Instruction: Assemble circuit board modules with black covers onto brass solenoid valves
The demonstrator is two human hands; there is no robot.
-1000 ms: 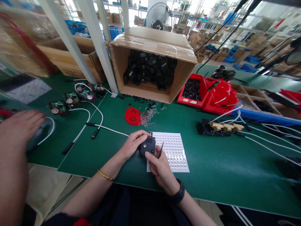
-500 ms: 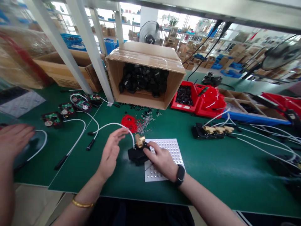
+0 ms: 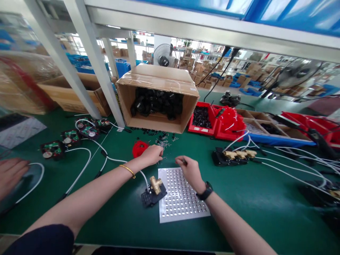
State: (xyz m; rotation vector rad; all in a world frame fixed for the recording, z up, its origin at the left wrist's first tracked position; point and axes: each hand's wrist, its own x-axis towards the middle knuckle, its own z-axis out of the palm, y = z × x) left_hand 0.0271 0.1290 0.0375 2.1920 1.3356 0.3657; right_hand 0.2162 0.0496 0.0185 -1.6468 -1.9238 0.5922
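Note:
My left hand (image 3: 154, 154) is at the near edge of a pile of small silvery screws (image 3: 165, 142), fingers curled together; whether they hold one is hidden. My right hand (image 3: 190, 171) is closed above the top of a white sheet of round silvery pieces (image 3: 179, 193). A small dark thing shows at its fingertips, too small to name. Nearer me, a black housing (image 3: 150, 199) with a brass tee fitting (image 3: 156, 185) and a white cable lies untouched beside the sheet's left edge. Red rings or loops (image 3: 138, 148) lie in a heap behind my left wrist.
An open cardboard box (image 3: 158, 125) of black parts stands at the back. Red bins (image 3: 201, 120) are right of it. Another brass-fitted assembly (image 3: 233, 156) lies at right. Circuit-board housings (image 3: 51, 150) and another person's hand (image 3: 12, 175) are at left.
Both hands have left the black housing with the brass tee. My left hand has reached forward and right to the screws; my right has lifted forward and closed. The view has tilted up.

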